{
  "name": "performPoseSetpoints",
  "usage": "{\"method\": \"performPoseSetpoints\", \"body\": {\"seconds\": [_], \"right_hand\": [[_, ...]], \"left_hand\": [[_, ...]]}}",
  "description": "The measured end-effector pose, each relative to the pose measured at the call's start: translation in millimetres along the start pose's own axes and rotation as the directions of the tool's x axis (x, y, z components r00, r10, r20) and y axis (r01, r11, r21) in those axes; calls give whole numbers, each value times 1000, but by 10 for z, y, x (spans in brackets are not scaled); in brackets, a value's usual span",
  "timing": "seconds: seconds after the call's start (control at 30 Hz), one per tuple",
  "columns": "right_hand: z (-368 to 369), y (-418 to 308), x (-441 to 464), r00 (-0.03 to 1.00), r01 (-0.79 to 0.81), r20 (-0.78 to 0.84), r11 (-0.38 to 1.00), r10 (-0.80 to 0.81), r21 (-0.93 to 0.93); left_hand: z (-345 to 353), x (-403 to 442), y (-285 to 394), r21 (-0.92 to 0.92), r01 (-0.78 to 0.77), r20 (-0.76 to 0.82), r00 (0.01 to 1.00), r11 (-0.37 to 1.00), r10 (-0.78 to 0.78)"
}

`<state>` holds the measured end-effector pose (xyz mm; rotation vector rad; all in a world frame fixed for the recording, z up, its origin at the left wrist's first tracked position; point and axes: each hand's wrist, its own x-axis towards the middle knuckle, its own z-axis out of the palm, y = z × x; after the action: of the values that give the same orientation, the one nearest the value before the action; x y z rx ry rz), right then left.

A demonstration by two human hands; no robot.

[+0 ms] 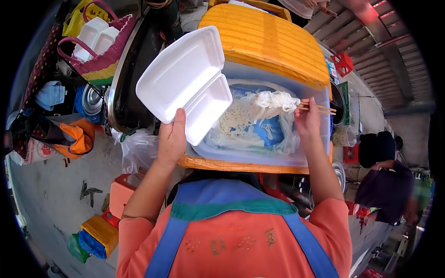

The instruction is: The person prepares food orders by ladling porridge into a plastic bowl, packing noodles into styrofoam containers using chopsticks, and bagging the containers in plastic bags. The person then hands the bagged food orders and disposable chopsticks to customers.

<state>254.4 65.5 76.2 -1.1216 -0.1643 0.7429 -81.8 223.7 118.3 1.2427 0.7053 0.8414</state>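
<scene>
My left hand [172, 141] grips an open white foam takeaway box [183, 78] by its near edge, thumb on the inside, and the box has nothing in it. With my right hand [308, 119] I hold wooden chopsticks [320, 108], closed on a clump of white noodles [274, 103] raised over the bin. Below lies a translucent plastic bin [245, 160] lined with clear plastic. More pale noodles [234, 119] rest inside it, beside a patch of blue [271, 132]. The fingertips behind the box are hidden.
A yellow taped lid [264, 41] stands behind the bin. To the left are a dark metal-rimmed tub [139, 65] and a woven bag [99, 67] holding foam boxes. A plastic bag [139, 150] hangs near my left forearm. At right, a person in dark clothing [384, 190] is nearby.
</scene>
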Motion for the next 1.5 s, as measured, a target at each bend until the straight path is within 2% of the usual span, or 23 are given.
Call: {"method": "performPoseSetpoints", "body": {"seconds": [0.03, 0.1, 0.2, 0.33, 0.4, 0.47, 0.53, 0.7, 0.77, 0.8, 0.83, 0.87, 0.9, 0.93, 1.0, 1.03, 1.13, 1.27, 1.33, 1.37, 1.43, 1.47, 1.5], "right_hand": [[58, -125, -46, 999, 54, 0, 999, -54, -9], [171, -361, -113, 996, 90, 12, 996, -90, 25], [96, -453, -86, 980, 195, 4, 964, -198, -180], [-123, -247, -61, 986, 137, -96, 990, -139, -25], [6, -291, -130, 980, 147, -138, 989, -146, -7], [160, -425, -219, 964, 186, -193, 982, -185, -15], [355, -682, -327, 959, 261, -91, 963, -267, -65], [1011, -1269, -613, 905, 425, 103, 871, -413, -248], [1264, -1342, -687, 879, 476, 182, 827, -440, -299], [1374, -1341, -709, 881, 471, 237, 807, -410, -355], [1458, -1310, -715, 880, 469, 290, 784, -376, -408], [1523, -1260, -695, 885, 450, 344, 769, -315, -453], [1632, -1174, -722, 925, 370, 279, 778, -257, -508], [1666, -1087, -701, 949, 296, 267, 775, -170, -558], [1772, -972, -698, 976, 159, 216, 713, -11, -682], [1777, -1023, -690, 976, 158, 217, 714, -9, -681], [1778, -1375, -695, 947, 317, 284, 565, -149, -762], [1510, -1808, -721, 906, 423, 354, 567, -234, -707], [1278, -1786, -682, 862, 507, 342, 666, -375, -548], [1172, -1713, -652, 862, 507, 342, 667, -375, -546], [905, -1479, -559, 834, 531, 120, 724, -539, -441], [727, -1384, -519, 865, 476, 83, 759, -494, -444], [542, -1270, -480, 894, 416, 42, 793, -446, -445]], "left_hand": [[39, 24, -82, 104, -39, 39, 999, 994, 35], [188, 65, -137, 159, -180, 27, 984, 971, 178], [254, 127, -248, 149, -242, -6, 969, 959, 245], [222, 163, -228, 184, -228, 39, 974, 956, 225], [228, 209, -292, 99, -153, 90, 985, 983, 144], [268, 233, -319, 160, -160, 92, 985, 974, 147], [352, 269, -394, 203, -222, 87, 974, 954, 208], [517, 399, -570, 361, -133, 110, 989, 923, 100], [576, 468, -766, -45, 118, 174, 979, 992, -108], [631, 439, -599, -322, 310, 273, 935, 894, -226], [657, 448, -508, -317, 311, 270, 935, 896, -229], [676, 475, -442, -505, 424, 348, 897, 752, -272], [679, 503, -402, -651, 518, 432, 854, 554, -291], [668, 531, -382, -661, 521, 496, 843, 540, -206], [669, 573, -385, -681, 527, 517, 838, 508, -175], [669, 588, -390, -702, 533, 536, 832, 471, -142], [624, 610, -496, -695, 568, 557, 813, 441, -169], [590, 590, -464, -705, 570, 573, 808, 422, -136], [584, 584, -410, -694, 516, 521, 841, 502, -146], [559, 592, -417, -693, 516, 520, 842, 504, -146], [464, 603, -446, -761, 436, 533, 842, 480, 81], [415, 610, -394, -795, 514, 560, 826, 322, 63], [365, 620, -398, -792, 517, 561, 826, 325, 51]]}}
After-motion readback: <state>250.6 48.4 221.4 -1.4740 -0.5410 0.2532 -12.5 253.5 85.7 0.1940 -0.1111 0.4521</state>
